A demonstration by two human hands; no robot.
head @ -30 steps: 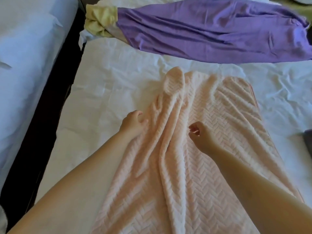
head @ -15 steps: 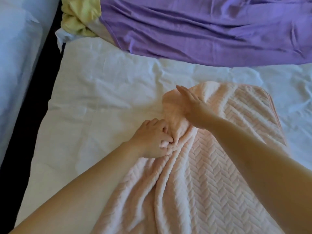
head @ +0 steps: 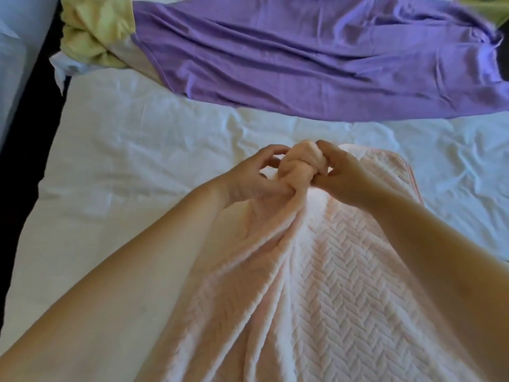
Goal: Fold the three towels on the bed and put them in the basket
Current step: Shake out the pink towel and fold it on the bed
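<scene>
Head view: the pink towel (head: 330, 285) lies centre and lower frame on the white bed (head: 137, 161), its far end bunched at mid-frame. The left grip (head: 248, 177) and right grip (head: 347, 177) both clench that bunch. A purple towel (head: 303, 56) spans the top, with a yellow towel (head: 96, 31) at upper left.

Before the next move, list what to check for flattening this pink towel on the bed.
1. Left hand grips the bunched corner of the pink towel: ok.
2. Right hand pinches that corner: ok.
3. Pink towel lies flat: not ok, ridged toward the corner.
4. Purple towel and yellow towel lie apart from it: ok.
5. Bare white sheet to its left: ok.
6. Basket within reach: cannot tell, not in view.
</scene>
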